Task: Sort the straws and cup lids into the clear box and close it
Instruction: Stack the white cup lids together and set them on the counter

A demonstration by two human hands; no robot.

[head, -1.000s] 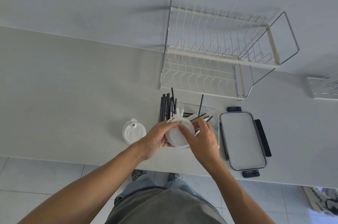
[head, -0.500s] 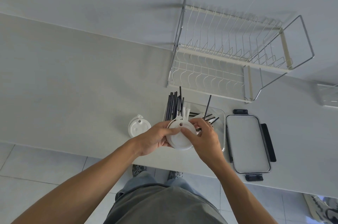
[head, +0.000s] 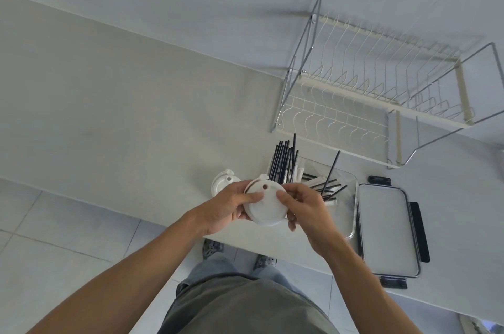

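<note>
Both hands hold a stack of white cup lids (head: 266, 205) over the counter's front edge, just left of the clear box (head: 350, 197). My left hand (head: 227, 206) grips the stack's left side, and my right hand (head: 302, 206) grips its right side. Several black straws (head: 283, 160) stand bunched at the box's far left corner, and more black and white straws (head: 328, 187) lie inside it. Another white cup lid (head: 223, 183) rests on the counter, partly hidden behind my left hand. The box lid (head: 386, 230), with black latches, lies flat to the right of the box.
A white wire dish rack (head: 368, 93) stands on the counter behind the box, against the wall. The counter's front edge (head: 109, 208) runs just below my hands, with tiled floor beneath. Broad bare counter (head: 122, 115) stretches to the left.
The lid stack has lifted slightly and turned in my hands, so its top face with a sip hole shows. The view has shifted, so everything sits further right in frame.
</note>
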